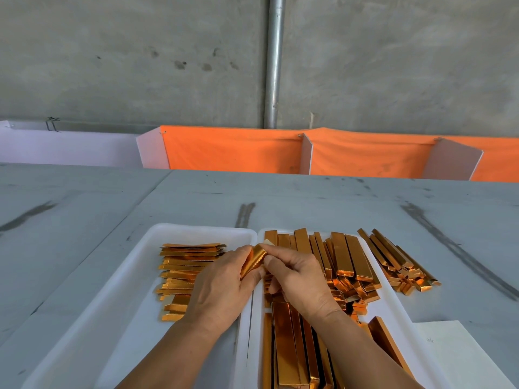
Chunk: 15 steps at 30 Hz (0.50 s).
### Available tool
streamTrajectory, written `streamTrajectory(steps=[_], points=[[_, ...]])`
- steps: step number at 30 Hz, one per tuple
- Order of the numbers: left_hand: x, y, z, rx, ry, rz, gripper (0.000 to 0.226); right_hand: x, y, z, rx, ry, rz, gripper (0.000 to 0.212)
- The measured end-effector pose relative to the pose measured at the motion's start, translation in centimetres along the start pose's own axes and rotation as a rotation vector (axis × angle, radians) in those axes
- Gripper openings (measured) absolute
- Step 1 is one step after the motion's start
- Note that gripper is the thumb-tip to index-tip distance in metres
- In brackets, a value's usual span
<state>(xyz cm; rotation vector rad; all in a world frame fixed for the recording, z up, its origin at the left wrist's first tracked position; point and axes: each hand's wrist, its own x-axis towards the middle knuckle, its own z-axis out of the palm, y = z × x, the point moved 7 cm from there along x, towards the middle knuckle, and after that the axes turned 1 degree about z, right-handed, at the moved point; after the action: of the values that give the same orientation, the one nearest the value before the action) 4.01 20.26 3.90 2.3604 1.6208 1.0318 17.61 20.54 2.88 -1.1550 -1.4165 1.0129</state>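
Long gold boxes: laid lengthwise in the near end of the right tray, side by side, partly under the right forearm.
White sheet: flat on the table, just beside the right tray's near corner.
Left hand: over the seam between the two trays, fingers curled round the lower part of a gold piece.
Right hand: thumb and forefinger pinch the upper end of the same piece; the other fingers are curled beneath.
Gold piece: held between both hands above the trays' meeting edges, bent into a curve, tilted, pale inner face showing at the top.
Flat gold blanks: a loose stack in the left tray, lying crosswise, partly hidden by the left hand.
Folded gold boxes: crowded in the far half of the right tray, overlapping, ends pointing away.
Narrow gold strips: a heap on the table, just outside the right tray.
Orange cloth: hung along the table's far edge, with white dividers standing against it.
Pipe: upright on the grey wall behind.
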Motion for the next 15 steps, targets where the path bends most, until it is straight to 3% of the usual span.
streamTrajectory(steps=[8, 15], points=[[0.1, 0.2, -0.1, -0.005, 0.016, 0.013, 0.042, 0.2, -0.1, 0.0, 0.065, -0.009, -0.005, 0.027], [-0.1, 0.6, -0.1, -0.016, -0.015, 0.037, 0.043, 0.6, 0.5, -2.2, 0.187, 0.177, 0.104, 0.023]])
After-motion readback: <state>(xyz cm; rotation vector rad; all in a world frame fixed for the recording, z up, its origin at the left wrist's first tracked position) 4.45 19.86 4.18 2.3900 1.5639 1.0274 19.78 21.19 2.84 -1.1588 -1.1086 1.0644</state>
